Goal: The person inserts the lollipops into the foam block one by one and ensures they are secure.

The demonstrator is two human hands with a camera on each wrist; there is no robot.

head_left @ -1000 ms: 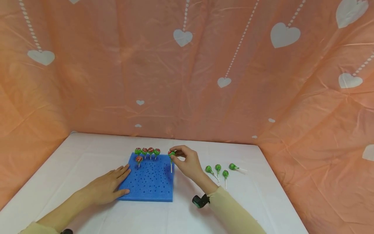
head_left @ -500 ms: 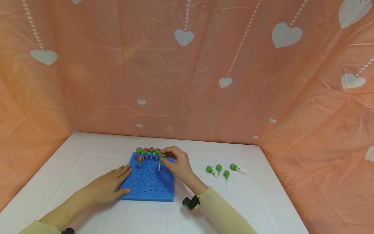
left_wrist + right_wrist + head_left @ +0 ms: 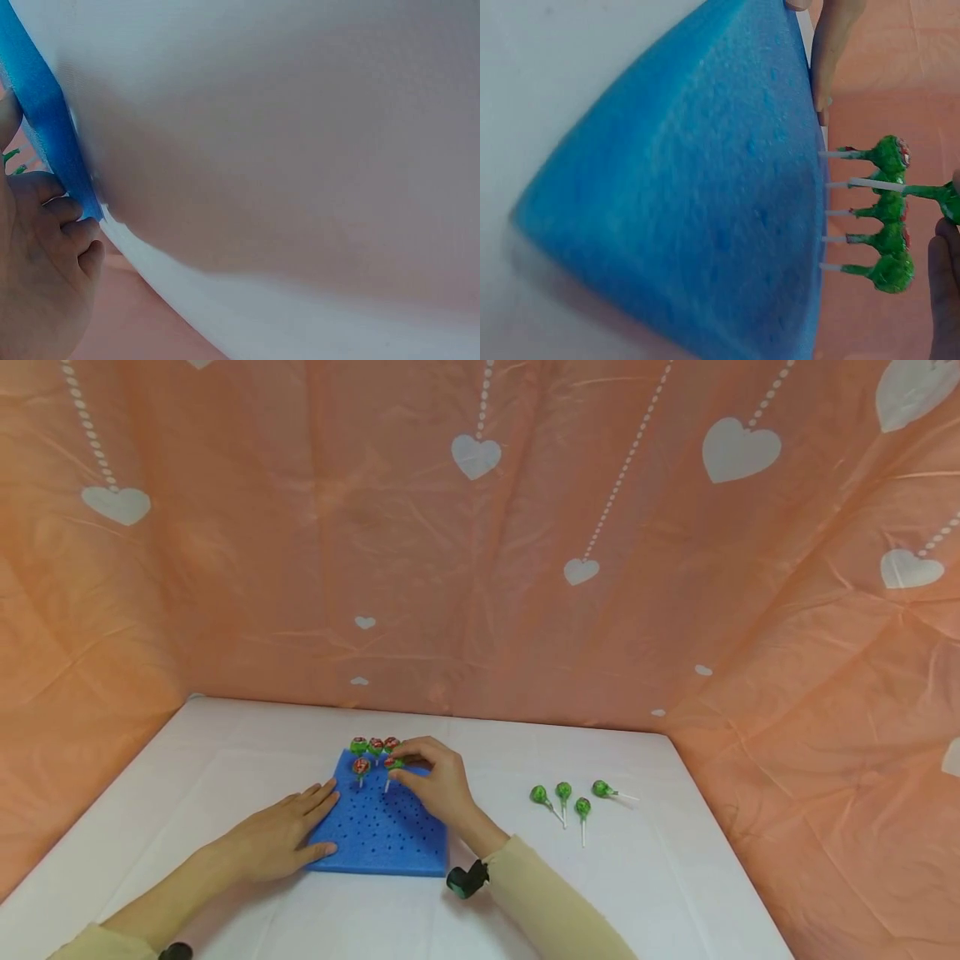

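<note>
My right hand (image 3: 441, 785) pinches a green-and-red wrapped lollipop (image 3: 946, 199) by its head, stick pointing down over the blue foam block (image 3: 390, 839). In the right wrist view the stick's tip stands apart from the foam. Several lollipops (image 3: 891, 271) stand upright in the block, most in a row along its back edge. A single lollipop (image 3: 361, 767) is planted in front of that row at the left, beside the held one. Right fingers hide part of the back row in the head view. With fingers spread, my left hand (image 3: 273, 837) rests on the block's left edge.
Several loose lollipops (image 3: 582, 807) lie on the white tabletop (image 3: 645, 877) to the right of the block. Many small dark holes dot the foam. An orange curtain (image 3: 420, 568) with white hearts surrounds the table's back and sides.
My right hand has carried the lollipop leftward, from above the block's right edge to near the planted lollipop in the second row. The left hand stays on the foam's left edge.
</note>
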